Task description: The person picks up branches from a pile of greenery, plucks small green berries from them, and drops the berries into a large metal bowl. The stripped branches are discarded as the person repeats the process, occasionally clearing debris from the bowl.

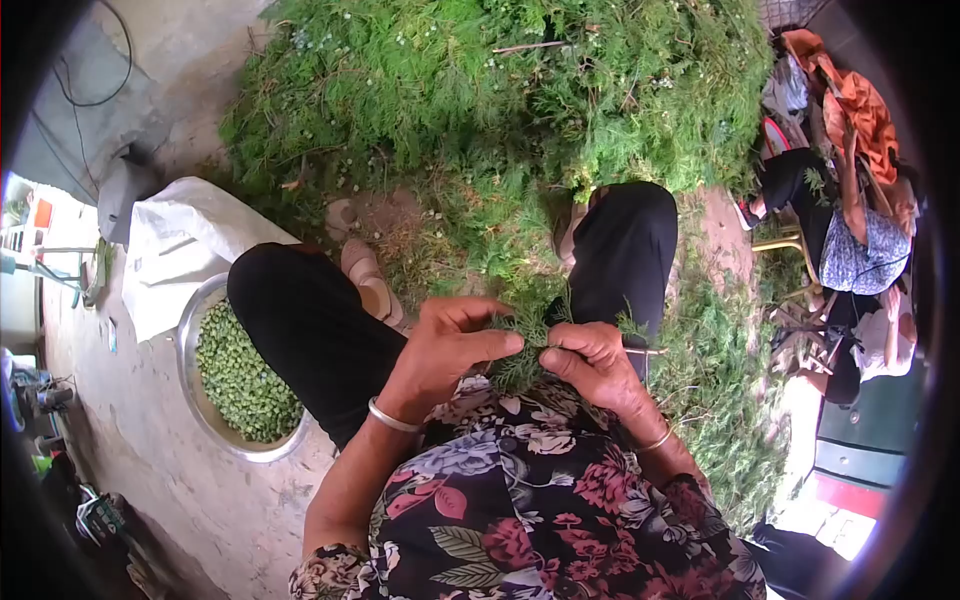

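Between my hands, above my lap, is a green evergreen sprig (520,368) with feathery, scale-like leaves. My right hand (600,368) pinches it between thumb and fingers, and a bare twig end sticks out to the right. My left hand (450,348) is curled at the leafy left side, its thumb pointing at the right thumb; the leaves partly hide its fingertips. Beside my knee on the left, a metal basin (186,345) holds many small green cones (245,375).
A large heap of cut evergreen branches (480,100) lies in front of my feet. A white sack (190,240) is by the basin. Loose greenery (715,400) covers the floor at right, where other people (865,250) sit. Tools and machinery (100,515) stand at lower left.
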Demonstrator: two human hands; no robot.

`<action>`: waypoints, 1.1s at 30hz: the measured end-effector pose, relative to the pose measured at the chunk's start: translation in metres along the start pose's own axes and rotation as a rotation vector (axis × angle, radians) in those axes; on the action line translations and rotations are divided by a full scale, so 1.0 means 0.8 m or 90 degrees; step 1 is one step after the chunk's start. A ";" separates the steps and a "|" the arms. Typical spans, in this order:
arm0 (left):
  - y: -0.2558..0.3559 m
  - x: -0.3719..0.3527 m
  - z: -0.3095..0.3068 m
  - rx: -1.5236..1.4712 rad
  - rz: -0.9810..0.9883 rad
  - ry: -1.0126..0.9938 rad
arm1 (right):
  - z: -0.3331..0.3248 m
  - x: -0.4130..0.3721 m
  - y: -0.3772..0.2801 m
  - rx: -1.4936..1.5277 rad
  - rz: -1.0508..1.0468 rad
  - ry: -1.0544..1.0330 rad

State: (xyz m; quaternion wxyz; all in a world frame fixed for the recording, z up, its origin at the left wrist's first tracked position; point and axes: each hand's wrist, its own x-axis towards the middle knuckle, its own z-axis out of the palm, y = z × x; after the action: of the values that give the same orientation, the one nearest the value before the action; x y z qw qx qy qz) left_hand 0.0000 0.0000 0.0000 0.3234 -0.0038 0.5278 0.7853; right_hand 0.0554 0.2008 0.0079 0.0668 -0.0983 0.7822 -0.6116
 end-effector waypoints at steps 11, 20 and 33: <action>-0.002 0.002 0.010 0.101 0.003 0.039 | 0.000 -0.006 0.009 0.001 0.014 0.051; 0.005 0.028 0.012 -0.184 -0.045 -0.051 | -0.013 0.015 -0.005 0.218 0.156 0.126; 0.012 0.039 -0.019 -0.058 0.056 0.074 | -0.065 0.023 -0.016 0.571 0.192 0.411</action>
State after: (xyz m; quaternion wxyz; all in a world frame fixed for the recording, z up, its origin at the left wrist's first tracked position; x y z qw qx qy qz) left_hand -0.0344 0.0009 -0.0095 0.2569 -0.0406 0.5091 0.8205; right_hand 0.0265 0.2423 0.0335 -0.0543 0.2441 0.4324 -0.8663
